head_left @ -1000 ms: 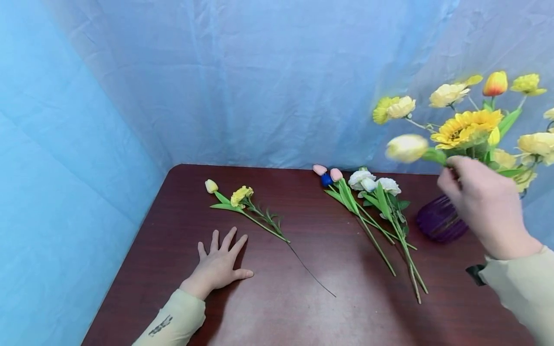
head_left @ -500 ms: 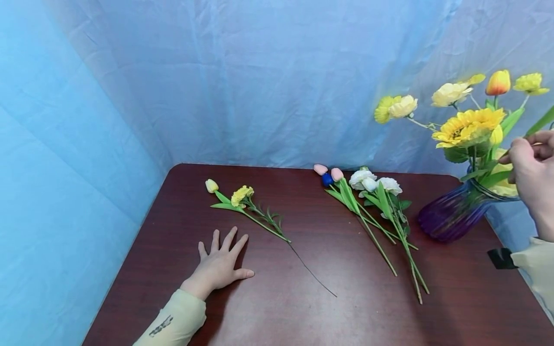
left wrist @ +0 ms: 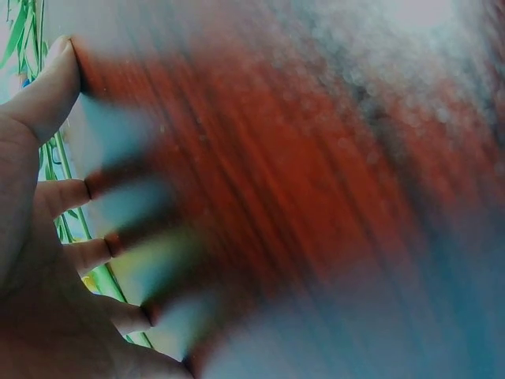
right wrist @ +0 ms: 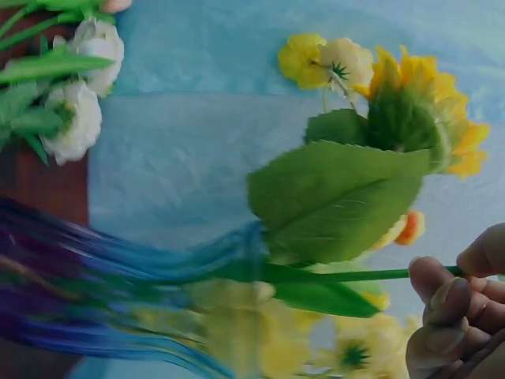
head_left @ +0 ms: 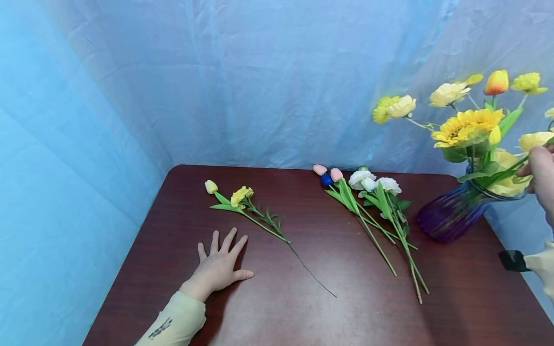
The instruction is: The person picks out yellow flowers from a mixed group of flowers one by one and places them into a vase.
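Note:
My right hand (head_left: 544,179) pinches a tulip's green stem (right wrist: 363,275) between thumb and fingers, at the right edge of the head view. In the right wrist view that stem runs into the mouth of a ribbed blue-purple glass vase (head_left: 452,216); the tulip's bloom is out of sight. The vase bears a sunflower (head_left: 467,129), an orange-yellow tulip (head_left: 496,82) and several pale yellow blooms. My left hand (head_left: 216,266) rests palm down on the dark red-brown table (head_left: 277,307), fingers spread, holding nothing.
Ahead of the left hand lie a pale yellow tulip (head_left: 211,186) and a yellow carnation (head_left: 241,197). Pink and blue tulips (head_left: 336,175) and white flowers (head_left: 361,179) lie left of the vase. Blue cloth (head_left: 268,86) hangs behind the table.
My right hand has moved right with the tulip, from in front of the bouquet to beside the vase's mouth, the stem now leading into it. The left hand has stayed put.

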A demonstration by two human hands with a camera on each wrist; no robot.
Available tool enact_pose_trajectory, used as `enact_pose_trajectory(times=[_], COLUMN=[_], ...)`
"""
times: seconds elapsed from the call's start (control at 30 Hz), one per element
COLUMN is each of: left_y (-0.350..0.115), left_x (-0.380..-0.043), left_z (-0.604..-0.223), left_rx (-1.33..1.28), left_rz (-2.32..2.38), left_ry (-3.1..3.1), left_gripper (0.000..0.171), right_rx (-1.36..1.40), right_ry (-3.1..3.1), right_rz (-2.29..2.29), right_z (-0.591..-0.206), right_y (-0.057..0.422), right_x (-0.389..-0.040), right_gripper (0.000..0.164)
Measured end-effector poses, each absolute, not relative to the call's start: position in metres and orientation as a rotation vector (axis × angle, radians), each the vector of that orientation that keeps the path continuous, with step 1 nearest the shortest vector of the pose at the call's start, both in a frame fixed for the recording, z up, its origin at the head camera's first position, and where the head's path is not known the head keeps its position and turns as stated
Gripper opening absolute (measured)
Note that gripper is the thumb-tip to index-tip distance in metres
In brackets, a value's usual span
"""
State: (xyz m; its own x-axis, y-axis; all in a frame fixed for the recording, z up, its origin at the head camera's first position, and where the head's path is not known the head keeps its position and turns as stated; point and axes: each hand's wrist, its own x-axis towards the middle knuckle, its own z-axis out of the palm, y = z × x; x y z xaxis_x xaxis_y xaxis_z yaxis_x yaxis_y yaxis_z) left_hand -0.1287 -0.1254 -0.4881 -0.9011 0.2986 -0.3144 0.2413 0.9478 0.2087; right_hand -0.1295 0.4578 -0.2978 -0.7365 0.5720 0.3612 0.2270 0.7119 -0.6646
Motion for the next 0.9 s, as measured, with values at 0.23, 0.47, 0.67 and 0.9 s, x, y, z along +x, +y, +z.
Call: enact_pose_trajectory(times=[0.23,0.47,0.67,0.9], left_y=[-0.126,-0.126,-0.126,-0.127], left_x=[-0.128,-0.129,-0.129,-0.129], left_z=[-0.488,-0.488,-0.489,-0.490], left_rx=[0.401,0.398,0.409,0.414], left_rz=[0.232,0.233,0.228,0.235], left_ry=[2.759,2.757,2.761,2.761], left_gripper=[0.096,0.096,0.096,0.096], right_rx=[-0.648,-0.606,-0.726,-0.633], right_ry=[-2.311,-2.584,-2.536,-2.240], right_rz=[1.001,0.770,0.725,0.684], right_z=[-0.318,-0.336,-0.351,-0.391], right_y=[0.447,0.449,0.435,0.392], right_x=[-0.127,-0.120,-0.110,-0.099], right_gripper=[0.016,0.038,0.044,0.008])
